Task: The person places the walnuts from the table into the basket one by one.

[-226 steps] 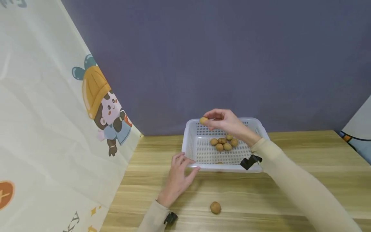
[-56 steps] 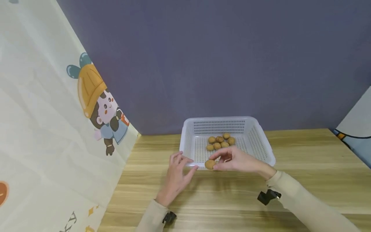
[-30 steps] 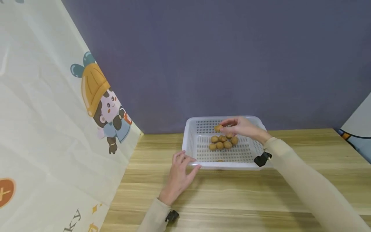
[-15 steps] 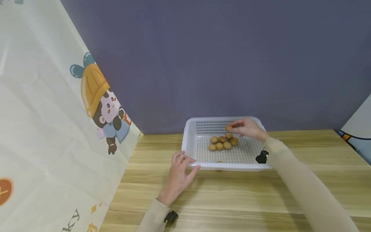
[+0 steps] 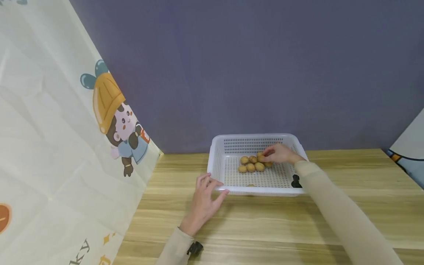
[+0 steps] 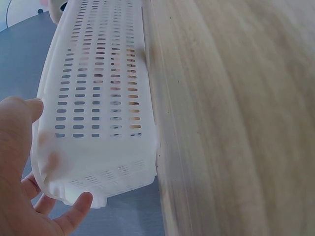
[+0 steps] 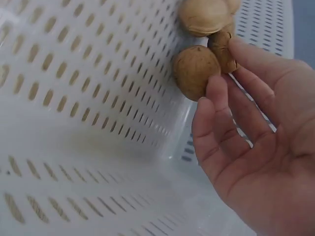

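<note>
A white perforated plastic basket [image 5: 218, 165] stands on the wooden table, with several walnuts [image 5: 250, 168] grouped on its floor. My right hand [image 5: 279, 153] reaches inside and pinches a walnut [image 5: 260, 158] at the back right of the group. In the right wrist view, the dark, cracked walnut [image 7: 224, 52] sits by the thumb tip, and another walnut [image 7: 196, 73] touches a fingertip. My left hand [image 5: 202, 201] holds the basket's front left corner. In the left wrist view its thumb lies at the rim, and one finger shows faintly through the wall.
The wooden table [image 5: 245, 232] extends in front and to both sides of the basket. A dark wall panel [image 5: 251, 73] rises close behind it. At the left hangs a pale sheet [image 5: 49, 129] with a printed cartoon figure. A dark cable [image 5: 409, 158] shows at the right edge.
The walnut that lay on the table was picked up by my right hand and carried into the basket. Over the last second, this hand lowered it to the group. My left hand stayed at the corner.
</note>
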A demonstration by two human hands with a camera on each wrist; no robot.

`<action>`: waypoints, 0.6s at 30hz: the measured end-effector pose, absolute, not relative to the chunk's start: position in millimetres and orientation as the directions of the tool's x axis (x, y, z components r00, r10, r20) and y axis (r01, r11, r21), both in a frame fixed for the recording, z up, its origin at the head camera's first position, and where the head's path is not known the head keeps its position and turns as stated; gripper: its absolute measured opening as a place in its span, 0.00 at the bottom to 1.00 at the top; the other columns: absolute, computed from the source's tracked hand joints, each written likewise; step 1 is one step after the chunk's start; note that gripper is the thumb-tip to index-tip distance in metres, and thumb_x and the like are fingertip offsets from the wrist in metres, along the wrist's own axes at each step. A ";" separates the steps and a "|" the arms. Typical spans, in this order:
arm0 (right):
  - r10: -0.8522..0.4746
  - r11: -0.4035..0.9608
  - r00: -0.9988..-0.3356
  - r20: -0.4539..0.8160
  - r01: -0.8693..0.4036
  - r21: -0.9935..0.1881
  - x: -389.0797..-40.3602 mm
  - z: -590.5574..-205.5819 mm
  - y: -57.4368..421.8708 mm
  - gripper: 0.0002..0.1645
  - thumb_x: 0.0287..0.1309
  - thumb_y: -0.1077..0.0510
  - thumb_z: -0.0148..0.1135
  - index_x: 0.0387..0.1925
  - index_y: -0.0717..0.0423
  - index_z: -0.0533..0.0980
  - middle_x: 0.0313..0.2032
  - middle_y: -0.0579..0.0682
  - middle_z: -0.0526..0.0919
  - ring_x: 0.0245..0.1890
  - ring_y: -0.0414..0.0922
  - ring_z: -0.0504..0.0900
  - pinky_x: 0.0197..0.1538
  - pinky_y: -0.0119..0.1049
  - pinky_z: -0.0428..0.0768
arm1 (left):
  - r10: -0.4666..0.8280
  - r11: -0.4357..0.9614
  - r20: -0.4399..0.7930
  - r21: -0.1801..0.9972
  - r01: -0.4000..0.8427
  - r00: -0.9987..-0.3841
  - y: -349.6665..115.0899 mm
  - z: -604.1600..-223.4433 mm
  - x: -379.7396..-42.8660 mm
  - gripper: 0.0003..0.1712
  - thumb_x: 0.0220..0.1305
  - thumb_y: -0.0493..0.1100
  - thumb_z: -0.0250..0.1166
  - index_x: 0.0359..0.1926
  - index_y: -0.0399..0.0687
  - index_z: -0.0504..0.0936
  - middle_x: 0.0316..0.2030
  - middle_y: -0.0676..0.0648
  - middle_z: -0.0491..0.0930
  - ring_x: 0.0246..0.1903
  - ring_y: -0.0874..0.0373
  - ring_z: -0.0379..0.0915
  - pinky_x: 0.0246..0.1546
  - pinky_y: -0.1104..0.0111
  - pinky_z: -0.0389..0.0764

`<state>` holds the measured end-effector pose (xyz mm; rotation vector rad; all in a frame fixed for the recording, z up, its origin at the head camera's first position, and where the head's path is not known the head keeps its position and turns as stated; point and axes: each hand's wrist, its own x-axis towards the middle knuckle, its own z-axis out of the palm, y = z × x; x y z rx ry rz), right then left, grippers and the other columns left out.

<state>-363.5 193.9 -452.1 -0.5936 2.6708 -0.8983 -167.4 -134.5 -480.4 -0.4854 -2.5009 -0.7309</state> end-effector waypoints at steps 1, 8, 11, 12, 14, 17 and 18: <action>-0.455 0.730 -0.882 -0.120 -0.293 -0.618 -363.3 -452.9 192.7 0.28 0.70 0.46 0.69 0.61 0.62 0.82 0.59 0.63 0.87 0.60 0.62 0.84 0.57 0.54 0.86 | 0.196 0.795 0.539 0.401 0.455 -0.819 -135.1 -480.0 -167.0 0.17 0.68 0.55 0.72 0.46 0.48 0.86 0.48 0.47 0.84 0.69 0.42 0.69 0.69 0.44 0.79; -0.464 0.733 -0.879 -0.112 -0.310 -0.605 -363.0 -455.2 189.5 0.24 0.70 0.50 0.70 0.58 0.63 0.84 0.56 0.64 0.88 0.55 0.60 0.86 0.53 0.50 0.88 | 0.199 0.797 0.550 0.392 0.461 -0.811 -135.8 -481.4 -165.7 0.16 0.67 0.54 0.73 0.46 0.49 0.86 0.47 0.47 0.84 0.68 0.42 0.69 0.68 0.43 0.79; -0.457 0.729 -0.881 -0.121 -0.294 -0.618 -363.8 -455.2 191.5 0.23 0.70 0.50 0.70 0.58 0.61 0.84 0.57 0.63 0.87 0.56 0.60 0.86 0.51 0.48 0.88 | 0.197 0.799 0.547 0.390 0.457 -0.813 -135.8 -481.1 -165.8 0.17 0.67 0.55 0.73 0.46 0.49 0.86 0.47 0.47 0.84 0.68 0.42 0.69 0.69 0.43 0.79; -0.462 0.727 -0.879 -0.120 -0.298 -0.619 -364.1 -454.9 192.9 0.23 0.70 0.50 0.70 0.57 0.61 0.84 0.57 0.63 0.87 0.57 0.60 0.85 0.51 0.48 0.88 | 0.197 0.800 0.545 0.391 0.455 -0.815 -135.6 -480.8 -165.7 0.17 0.67 0.55 0.72 0.46 0.49 0.86 0.47 0.47 0.84 0.68 0.42 0.69 0.69 0.43 0.78; -0.468 0.723 -0.876 -0.115 -0.305 -0.620 -364.0 -453.3 195.6 0.22 0.71 0.49 0.68 0.57 0.59 0.84 0.57 0.62 0.87 0.57 0.60 0.85 0.51 0.49 0.88 | 0.199 0.801 0.544 0.389 0.455 -0.815 -135.2 -480.7 -166.2 0.17 0.68 0.55 0.72 0.47 0.49 0.86 0.47 0.47 0.84 0.69 0.42 0.69 0.69 0.44 0.78; -0.475 0.698 -0.876 -0.085 -0.317 -0.642 -363.4 -447.1 199.5 0.23 0.73 0.50 0.66 0.59 0.62 0.83 0.56 0.62 0.87 0.54 0.59 0.86 0.54 0.53 0.87 | 0.204 0.799 0.555 0.381 0.465 -0.806 -134.1 -480.9 -167.1 0.17 0.67 0.55 0.73 0.46 0.48 0.86 0.47 0.47 0.84 0.68 0.42 0.69 0.68 0.43 0.79; -0.474 0.685 -0.878 -0.076 -0.313 -0.657 -362.7 -443.9 200.5 0.24 0.74 0.50 0.65 0.60 0.63 0.82 0.56 0.63 0.87 0.53 0.58 0.86 0.55 0.54 0.87 | 0.205 0.799 0.558 0.380 0.467 -0.804 -133.8 -481.0 -167.4 0.17 0.67 0.55 0.73 0.46 0.49 0.86 0.47 0.48 0.84 0.68 0.42 0.69 0.68 0.43 0.79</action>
